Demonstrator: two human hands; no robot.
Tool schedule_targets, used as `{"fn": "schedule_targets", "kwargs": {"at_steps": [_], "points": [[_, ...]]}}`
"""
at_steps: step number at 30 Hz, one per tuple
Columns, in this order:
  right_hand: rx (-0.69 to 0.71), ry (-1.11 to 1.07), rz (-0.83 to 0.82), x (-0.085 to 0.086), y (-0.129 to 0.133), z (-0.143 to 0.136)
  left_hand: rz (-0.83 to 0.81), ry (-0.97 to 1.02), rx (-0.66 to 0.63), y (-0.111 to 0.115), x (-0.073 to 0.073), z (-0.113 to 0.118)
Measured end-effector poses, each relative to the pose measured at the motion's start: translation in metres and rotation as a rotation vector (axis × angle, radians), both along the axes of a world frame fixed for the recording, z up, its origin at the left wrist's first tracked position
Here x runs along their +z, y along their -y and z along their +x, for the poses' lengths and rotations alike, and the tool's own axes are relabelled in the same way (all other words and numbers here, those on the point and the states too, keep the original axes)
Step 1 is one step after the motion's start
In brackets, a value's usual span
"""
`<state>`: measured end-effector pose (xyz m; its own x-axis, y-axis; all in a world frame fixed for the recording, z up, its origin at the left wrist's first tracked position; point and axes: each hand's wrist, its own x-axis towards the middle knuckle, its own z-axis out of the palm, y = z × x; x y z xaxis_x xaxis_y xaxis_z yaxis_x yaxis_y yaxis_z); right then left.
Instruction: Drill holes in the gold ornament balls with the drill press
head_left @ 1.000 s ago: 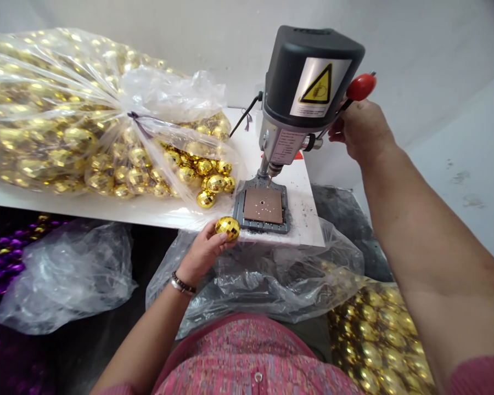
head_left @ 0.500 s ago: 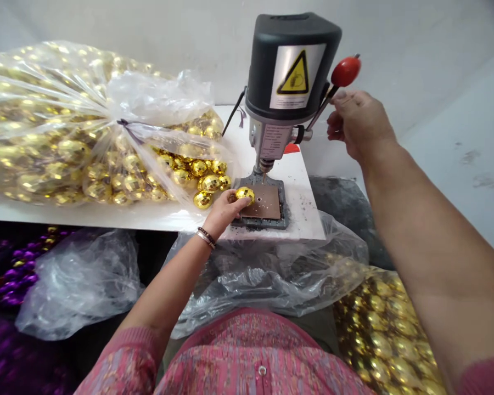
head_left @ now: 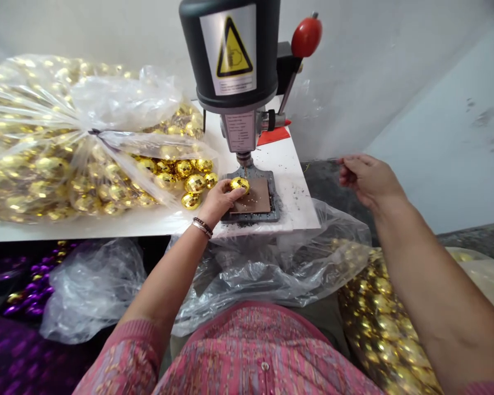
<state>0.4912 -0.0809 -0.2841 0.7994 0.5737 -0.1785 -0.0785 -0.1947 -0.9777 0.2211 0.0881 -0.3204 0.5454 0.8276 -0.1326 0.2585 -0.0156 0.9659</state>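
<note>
My left hand (head_left: pixel 219 201) pinches a gold faceted ball (head_left: pixel 239 185) over the brown board (head_left: pixel 253 198) on the drill press base. The drill press (head_left: pixel 230 55) stands above it, its chuck (head_left: pixel 244 158) just behind the ball. My right hand (head_left: pixel 368 178) is in the air off to the right, below the red-knobbed feed lever (head_left: pixel 290 88) and apart from it. Its fingers are curled closed, and nothing shows in them. Several loose gold balls (head_left: pixel 195 184) lie beside my left hand, at the mouth of a clear bag.
A large clear bag of gold balls (head_left: pixel 28 164) fills the left of the white table (head_left: pixel 107 227). Dark shavings lie around the press base. A red piece (head_left: pixel 274 135) sits behind it. Below are crumpled plastic (head_left: pixel 93 296), purple balls (head_left: pixel 37 293) and another bag of gold balls (head_left: pixel 385 323).
My right hand has let go of the feed lever and dropped down and to the right. My left hand keeps the ball on the board. The view has shifted, bringing the press nearer.
</note>
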Motion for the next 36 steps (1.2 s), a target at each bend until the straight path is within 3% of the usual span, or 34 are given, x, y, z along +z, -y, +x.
{"fn": "schedule_targets", "kwargs": {"at_steps": [6, 10, 14, 22, 25, 28, 33, 36], "points": [[-0.057, -0.100, -0.052, -0.032, 0.033, 0.012, 0.098, -0.063, 0.000, -0.004, -0.007, 0.004], [-0.089, -0.139, -0.068, -0.044, 0.045, 0.015, 0.311, -0.205, -0.012, -0.003, -0.006, 0.009], [-0.108, -0.156, -0.070, -0.047, 0.053, 0.013, 0.477, -0.390, -0.030, 0.003, 0.000, 0.011], [-0.035, -0.066, -0.044, -0.038, 0.054, -0.009, 0.458, -0.393, -0.048, 0.006, -0.007, 0.010], [0.008, 0.085, 0.039, -0.022, 0.047, -0.017, 0.453, -0.353, -0.049, 0.005, -0.012, 0.009], [0.022, 0.260, 0.129, 0.008, 0.032, -0.028, 0.422, -0.299, -0.047, 0.004, -0.015, 0.008], [0.000, 0.661, 0.304, 0.086, -0.011, -0.055, 0.422, -0.276, -0.058, 0.002, -0.018, 0.009], [-0.009, 0.788, 0.210, 0.131, -0.044, -0.067, 0.425, -0.284, -0.054, 0.003, -0.019, 0.009]]}}
